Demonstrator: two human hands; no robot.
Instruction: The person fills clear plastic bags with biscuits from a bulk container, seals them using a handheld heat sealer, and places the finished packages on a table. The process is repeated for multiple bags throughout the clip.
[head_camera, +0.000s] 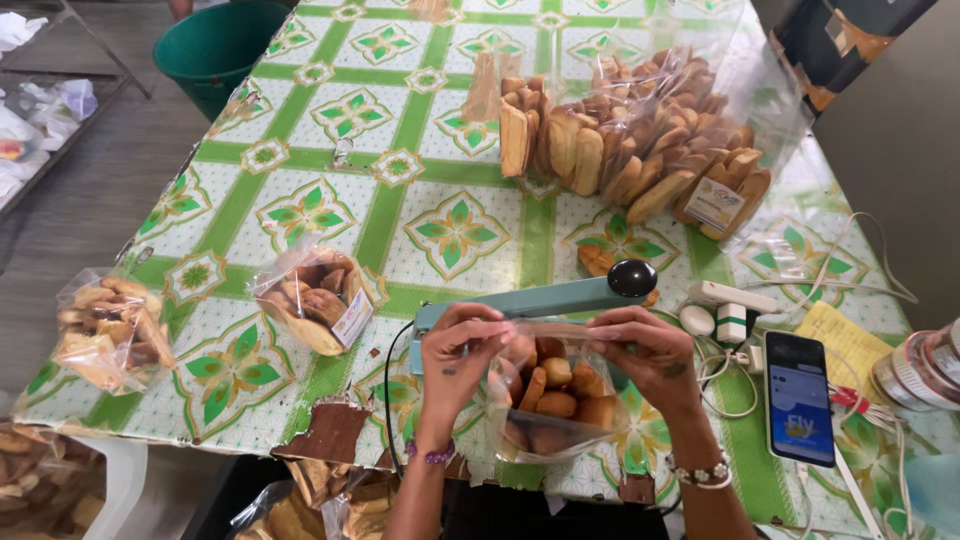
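My left hand (458, 355) and my right hand (648, 352) both pinch the top edge of a clear plastic bag of brown biscuits (553, 395). The bag's mouth lies stretched along the jaw of a teal bench sealer (540, 300) with a black knob (632, 278). The sealer's arm is raised just behind my fingers. The bag hangs toward me over the table's front edge.
A big open bag of long biscuits (630, 140) sits at the back. Two filled bags (315, 300), (105, 330) lie at the left. A phone (798, 397), white adapters (730, 315), cables and a yellow note (848, 340) lie on the right. A green bucket (215, 45) stands beyond the patterned tablecloth (300, 110).
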